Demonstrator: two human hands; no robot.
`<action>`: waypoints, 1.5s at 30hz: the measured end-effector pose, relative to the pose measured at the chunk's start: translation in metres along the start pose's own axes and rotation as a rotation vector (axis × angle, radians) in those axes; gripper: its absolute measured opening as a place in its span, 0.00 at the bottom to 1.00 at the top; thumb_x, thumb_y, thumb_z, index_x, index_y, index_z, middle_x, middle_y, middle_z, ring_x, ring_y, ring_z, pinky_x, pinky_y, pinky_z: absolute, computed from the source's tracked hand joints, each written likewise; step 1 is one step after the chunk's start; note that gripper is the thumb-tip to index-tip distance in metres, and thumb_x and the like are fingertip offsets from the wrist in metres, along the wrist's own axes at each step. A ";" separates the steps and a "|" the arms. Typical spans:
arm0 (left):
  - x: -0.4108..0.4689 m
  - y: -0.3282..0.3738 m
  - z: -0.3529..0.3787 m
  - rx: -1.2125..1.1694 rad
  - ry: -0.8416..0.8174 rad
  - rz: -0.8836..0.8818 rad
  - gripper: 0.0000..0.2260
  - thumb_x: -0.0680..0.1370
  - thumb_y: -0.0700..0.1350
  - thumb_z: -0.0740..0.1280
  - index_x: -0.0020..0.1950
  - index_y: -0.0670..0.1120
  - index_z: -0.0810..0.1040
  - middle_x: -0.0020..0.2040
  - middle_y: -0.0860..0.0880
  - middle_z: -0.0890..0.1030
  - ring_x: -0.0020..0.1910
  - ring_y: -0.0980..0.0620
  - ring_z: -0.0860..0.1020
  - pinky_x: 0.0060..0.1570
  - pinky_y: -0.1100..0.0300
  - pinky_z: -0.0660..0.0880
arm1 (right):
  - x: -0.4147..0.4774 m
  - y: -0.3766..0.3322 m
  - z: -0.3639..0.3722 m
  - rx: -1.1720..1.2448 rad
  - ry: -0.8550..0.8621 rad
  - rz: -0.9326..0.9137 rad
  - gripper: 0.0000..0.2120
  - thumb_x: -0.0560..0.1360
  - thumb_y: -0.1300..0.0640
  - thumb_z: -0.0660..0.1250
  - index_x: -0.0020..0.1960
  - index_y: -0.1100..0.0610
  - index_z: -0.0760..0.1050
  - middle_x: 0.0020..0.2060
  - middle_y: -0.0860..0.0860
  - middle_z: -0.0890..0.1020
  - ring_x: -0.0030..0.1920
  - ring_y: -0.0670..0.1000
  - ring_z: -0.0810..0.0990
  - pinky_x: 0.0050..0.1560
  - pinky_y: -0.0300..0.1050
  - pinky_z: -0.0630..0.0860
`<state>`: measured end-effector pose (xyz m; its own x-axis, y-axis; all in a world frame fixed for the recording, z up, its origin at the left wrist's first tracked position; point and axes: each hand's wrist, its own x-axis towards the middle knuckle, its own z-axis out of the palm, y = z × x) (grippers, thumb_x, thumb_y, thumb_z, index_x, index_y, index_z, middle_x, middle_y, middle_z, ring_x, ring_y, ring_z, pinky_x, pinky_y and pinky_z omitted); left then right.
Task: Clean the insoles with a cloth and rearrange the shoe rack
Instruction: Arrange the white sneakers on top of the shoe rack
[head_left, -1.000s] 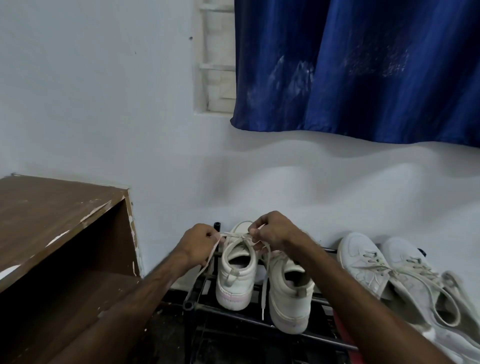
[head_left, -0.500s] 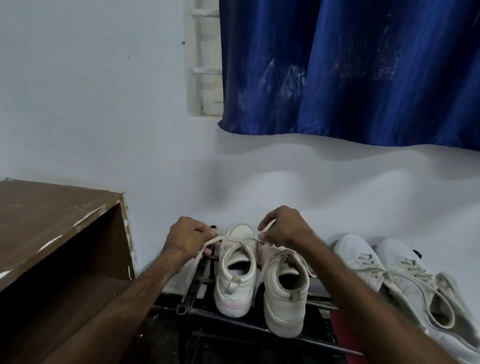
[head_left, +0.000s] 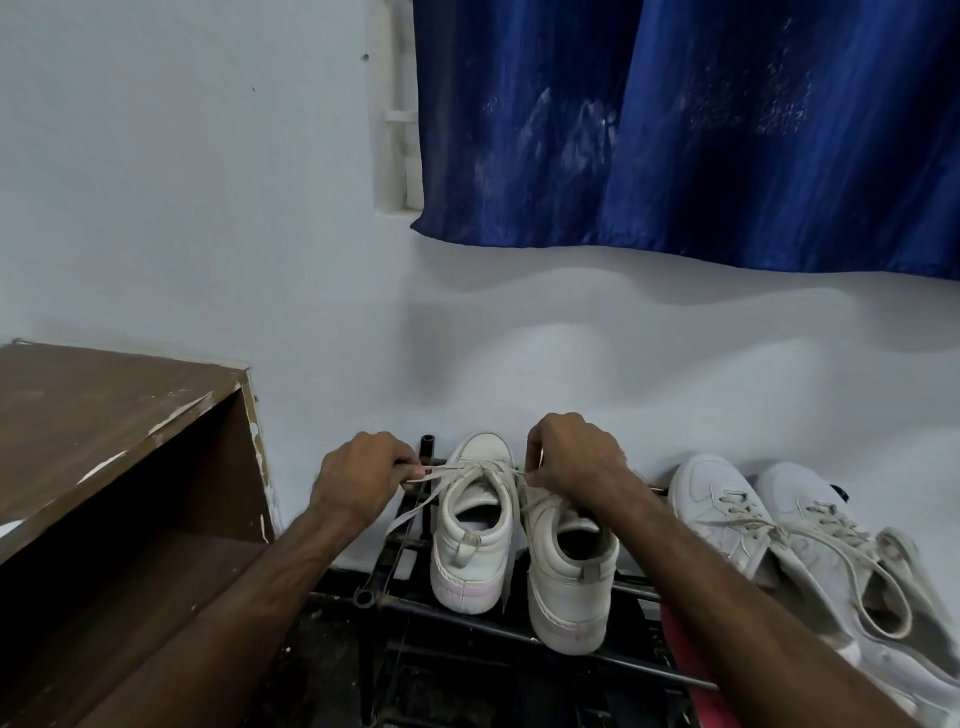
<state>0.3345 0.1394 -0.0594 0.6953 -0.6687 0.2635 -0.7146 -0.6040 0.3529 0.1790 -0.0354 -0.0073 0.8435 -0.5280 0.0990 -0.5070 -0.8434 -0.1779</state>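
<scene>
Both the left grip (head_left: 363, 483) and the right grip (head_left: 576, 462) pinch the laces (head_left: 457, 472) of a white sneaker (head_left: 470, 561) standing on the shoe rack (head_left: 410, 605), so an uneven tug could tip it off the rails.

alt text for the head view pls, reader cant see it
The left hand and right hand each pinch the cream shoelace of a cream high-top sneaker beside its matching sneaker on a black metal shoe rack. A white sneaker pair lies to the right, a brown wooden cabinet left, a dark blue curtain above.
</scene>
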 end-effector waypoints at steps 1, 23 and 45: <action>-0.001 0.001 0.003 -0.016 -0.043 -0.016 0.09 0.79 0.55 0.66 0.44 0.56 0.84 0.40 0.56 0.84 0.42 0.54 0.80 0.40 0.59 0.73 | 0.000 0.001 0.002 0.007 -0.029 -0.009 0.06 0.72 0.60 0.70 0.46 0.52 0.83 0.46 0.51 0.84 0.47 0.55 0.82 0.45 0.44 0.76; -0.018 0.050 -0.033 -1.245 -0.204 -0.291 0.10 0.76 0.41 0.72 0.54 0.37 0.81 0.45 0.45 0.86 0.34 0.52 0.78 0.29 0.62 0.77 | 0.011 -0.027 -0.015 0.936 -0.419 0.265 0.06 0.77 0.61 0.67 0.42 0.59 0.79 0.29 0.48 0.83 0.30 0.43 0.78 0.29 0.35 0.66; -0.023 0.065 -0.018 0.245 -0.035 0.256 0.09 0.76 0.58 0.70 0.48 0.53 0.83 0.48 0.55 0.81 0.50 0.53 0.79 0.41 0.59 0.66 | 0.006 -0.022 -0.019 0.253 -0.297 -0.017 0.03 0.67 0.61 0.76 0.39 0.54 0.85 0.33 0.50 0.83 0.35 0.49 0.79 0.35 0.42 0.80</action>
<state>0.2733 0.1237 -0.0266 0.4910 -0.8237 0.2837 -0.8656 -0.4979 0.0526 0.1921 -0.0215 0.0155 0.8849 -0.4307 -0.1774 -0.4639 -0.7810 -0.4181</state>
